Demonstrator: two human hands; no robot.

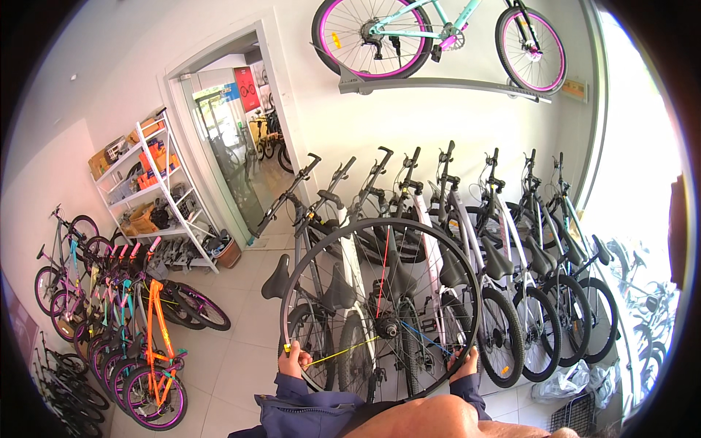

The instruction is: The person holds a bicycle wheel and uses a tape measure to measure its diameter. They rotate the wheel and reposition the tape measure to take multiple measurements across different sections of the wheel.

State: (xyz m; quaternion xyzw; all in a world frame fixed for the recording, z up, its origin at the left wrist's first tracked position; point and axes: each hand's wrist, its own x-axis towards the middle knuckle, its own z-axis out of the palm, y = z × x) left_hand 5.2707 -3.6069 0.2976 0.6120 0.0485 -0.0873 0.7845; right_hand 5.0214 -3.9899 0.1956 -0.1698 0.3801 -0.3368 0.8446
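A bicycle wheel [388, 330] with a black tyre stands upright in front of me. Most of its spokes are dark, but one is red, one yellow and one blue, all reaching toward the hub. My left hand [293, 360] is closed round the rim at the lower left, beside a small yellow mark and the outer end of the yellow spoke. At the lower right, my right hand [464, 363] grips the rim near the end of the blue spoke; some of its fingers are hidden behind the wheel. Dark blue sleeves cover both forearms.
Close behind the wheel stands a row of bicycles [499, 269]. At the left are an orange bicycle frame [155, 343], more bicycles and a white shelf rack [169, 171]. A turquoise bicycle [416, 31] hangs on the wall. Plastic bags [562, 385] lie at the lower right.
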